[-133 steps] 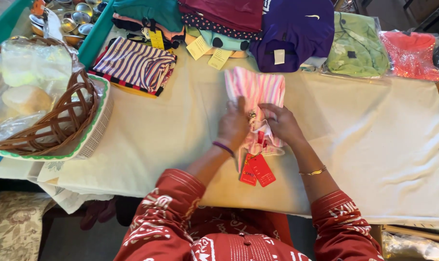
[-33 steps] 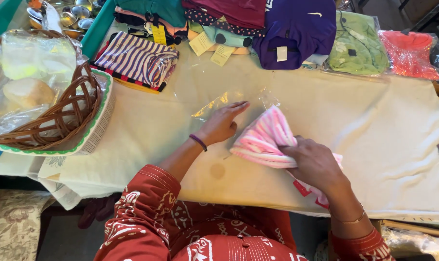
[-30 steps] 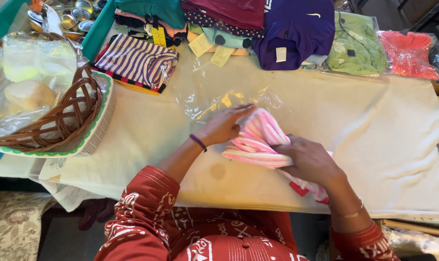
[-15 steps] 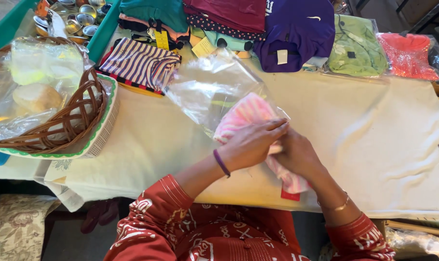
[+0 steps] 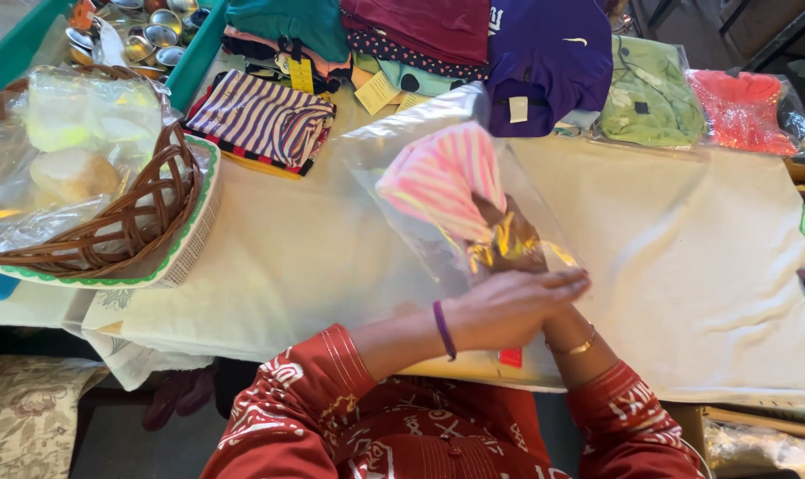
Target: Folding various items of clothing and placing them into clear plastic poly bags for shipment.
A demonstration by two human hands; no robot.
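The counter (image 5: 704, 257) wears a smooth cream cloth, with folded clothes lined up along its far edge. The clear plastic bag (image 5: 394, 142), flat on it a second ago, is now lifted and tilted up, crinkly and shiny. The pink striped garment (image 5: 442, 177), soft and folded, has gone from outside to inside the bag, so the bagging looks nearly done. Left hand (image 5: 509, 306) pinches the bag's mouth shut-ish; right hand (image 5: 509, 239) is inside, grip wrapped on the garment.
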